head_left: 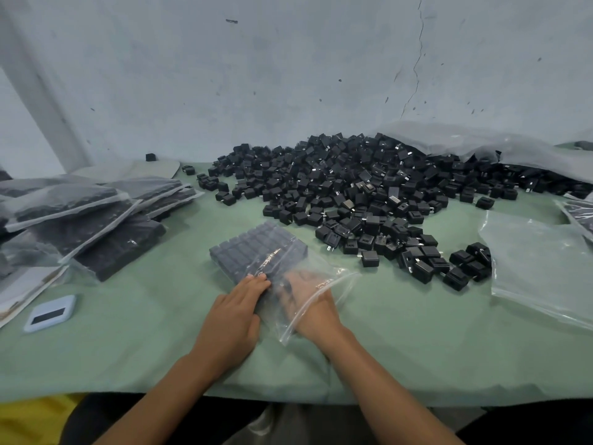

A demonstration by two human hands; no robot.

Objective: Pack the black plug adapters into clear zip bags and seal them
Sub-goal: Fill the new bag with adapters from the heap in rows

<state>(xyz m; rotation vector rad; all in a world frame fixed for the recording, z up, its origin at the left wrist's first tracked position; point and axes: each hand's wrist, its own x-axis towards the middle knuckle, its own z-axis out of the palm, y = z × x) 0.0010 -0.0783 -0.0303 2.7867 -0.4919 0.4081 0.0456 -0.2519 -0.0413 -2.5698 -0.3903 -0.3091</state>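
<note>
From my head camera, I look down on a bench (112, 342) covered in soft, matte green cloth. Everything here I place against the clear zip bag (276, 264) lying in the middle of it: thin, glossy, crinkled plastic, its far half filled with a flat, tidy block of black plug adapters (253, 248) set in rows, its near half loose and see-through.

My left hand (234, 313) lies flat on the near left edge of that bag, fingers (253, 282) straight and together, pressing down on the plastic and the block's corner. My right hand (309, 303) is inside the bag's open mouth, seen hazily through the film; its fingers look spread and fairly straight against the adapters, gripping nothing that I can make out.

Beyond the bag and to its right spreads a big loose heap of adapters (369, 194), small boxy cubes of dull black plastic with glints of metal prongs. Behind that heap a large cloudy plastic sack (481, 142) lies slumped. Right of the bag rests an empty zip bag (539, 264), flat and shiny. Left of the bag sits a stack of filled bags (80, 216), overlapping at angles. Near left of the bag lies a pale blue rounded device (51, 313) with a dark screen.
</note>
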